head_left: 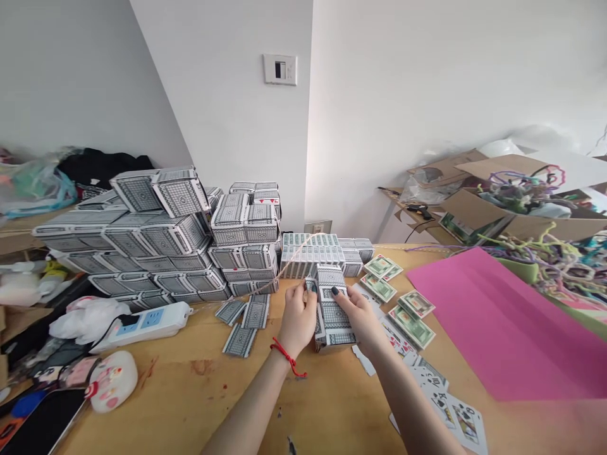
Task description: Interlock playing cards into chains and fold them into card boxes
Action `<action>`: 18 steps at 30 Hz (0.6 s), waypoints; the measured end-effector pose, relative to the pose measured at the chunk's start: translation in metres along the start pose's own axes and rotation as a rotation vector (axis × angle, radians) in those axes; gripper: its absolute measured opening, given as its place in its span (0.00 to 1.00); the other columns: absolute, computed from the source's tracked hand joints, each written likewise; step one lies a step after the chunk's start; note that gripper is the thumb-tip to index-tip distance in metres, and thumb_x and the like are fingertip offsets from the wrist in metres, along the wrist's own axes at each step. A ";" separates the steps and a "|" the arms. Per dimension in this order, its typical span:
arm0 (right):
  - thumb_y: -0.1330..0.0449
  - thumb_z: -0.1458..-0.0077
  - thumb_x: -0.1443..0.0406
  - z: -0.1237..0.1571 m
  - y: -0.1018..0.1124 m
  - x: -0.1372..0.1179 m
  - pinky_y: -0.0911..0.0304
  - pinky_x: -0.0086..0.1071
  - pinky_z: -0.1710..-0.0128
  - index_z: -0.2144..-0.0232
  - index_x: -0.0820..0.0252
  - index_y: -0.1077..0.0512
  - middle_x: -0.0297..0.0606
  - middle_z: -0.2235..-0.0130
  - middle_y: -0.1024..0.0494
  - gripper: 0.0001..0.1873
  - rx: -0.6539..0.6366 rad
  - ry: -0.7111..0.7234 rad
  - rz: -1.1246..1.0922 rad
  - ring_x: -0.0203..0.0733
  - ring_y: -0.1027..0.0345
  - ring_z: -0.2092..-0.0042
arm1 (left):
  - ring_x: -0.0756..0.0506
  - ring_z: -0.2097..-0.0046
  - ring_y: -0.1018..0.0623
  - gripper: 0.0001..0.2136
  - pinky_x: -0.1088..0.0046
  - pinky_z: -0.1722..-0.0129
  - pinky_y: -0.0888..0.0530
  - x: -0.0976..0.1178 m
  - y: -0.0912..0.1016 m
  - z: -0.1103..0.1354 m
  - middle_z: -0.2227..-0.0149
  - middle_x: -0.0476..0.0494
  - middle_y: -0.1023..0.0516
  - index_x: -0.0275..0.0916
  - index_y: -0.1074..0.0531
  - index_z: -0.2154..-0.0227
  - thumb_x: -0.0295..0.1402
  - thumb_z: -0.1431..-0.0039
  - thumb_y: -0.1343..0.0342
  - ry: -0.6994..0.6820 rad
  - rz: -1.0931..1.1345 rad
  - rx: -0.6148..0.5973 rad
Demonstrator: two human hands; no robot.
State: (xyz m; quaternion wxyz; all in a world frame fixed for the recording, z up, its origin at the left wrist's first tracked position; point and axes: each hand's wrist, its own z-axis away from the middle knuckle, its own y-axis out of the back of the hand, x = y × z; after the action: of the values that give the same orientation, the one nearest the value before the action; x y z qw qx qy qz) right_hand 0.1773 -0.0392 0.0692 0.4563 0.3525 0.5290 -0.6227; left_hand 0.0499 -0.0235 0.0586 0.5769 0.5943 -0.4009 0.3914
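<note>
A small box covered in grey-patterned playing cards (334, 319) stands on the wooden table, between my two hands. My left hand (298, 319), with a red string bracelet at its wrist, is closed on the left side of the box, fingers pinched near its upper edge. My right hand (361, 315) grips the right side, thumb laid across the top face. The far fingers of both hands are partly hidden. Loose face-down cards (257, 311) lie to the left. Face-up cards (467, 422) are spread by my right forearm, near green card packs (411, 327).
Stacked card-covered blocks (165, 234) rise at the back left, with a longer card block (313, 248) behind my hands. A white power strip (154, 325) and a phone (45, 423) lie left. At right are a pink sheet (512, 328) and a cardboard box (535, 224) with yarn.
</note>
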 end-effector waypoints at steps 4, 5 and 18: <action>0.38 0.55 0.55 0.002 0.001 -0.002 0.34 0.36 0.66 0.54 0.59 0.34 0.39 0.65 0.22 0.26 -0.035 0.050 0.123 0.45 0.29 0.65 | 0.42 0.52 0.31 0.13 0.61 0.50 0.37 -0.002 0.004 -0.003 0.58 0.39 0.33 0.40 0.34 0.57 0.34 0.41 0.59 -0.037 -0.025 0.032; 0.38 0.55 0.56 0.003 0.002 -0.003 0.35 0.37 0.64 0.50 0.58 0.37 0.40 0.61 0.23 0.30 -0.057 0.085 0.163 0.45 0.29 0.63 | 0.42 0.53 0.31 0.13 0.60 0.50 0.37 -0.002 0.005 -0.004 0.59 0.39 0.32 0.39 0.34 0.56 0.34 0.41 0.59 -0.049 -0.030 0.039; 0.33 0.64 0.63 0.019 0.020 -0.022 0.41 0.41 0.56 0.50 0.49 0.40 0.38 0.55 0.33 0.36 -0.247 0.300 0.906 0.49 0.38 0.55 | 0.42 0.52 0.31 0.13 0.64 0.53 0.35 0.000 0.007 -0.003 0.54 0.38 0.34 0.39 0.35 0.56 0.35 0.43 0.55 -0.022 0.033 0.055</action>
State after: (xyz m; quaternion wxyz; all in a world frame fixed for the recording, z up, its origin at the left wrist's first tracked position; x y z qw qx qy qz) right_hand 0.2046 -0.0544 0.0861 0.6385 0.5760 0.4522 -0.2367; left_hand 0.0429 -0.0208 0.0610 0.5494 0.6074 -0.4061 0.4054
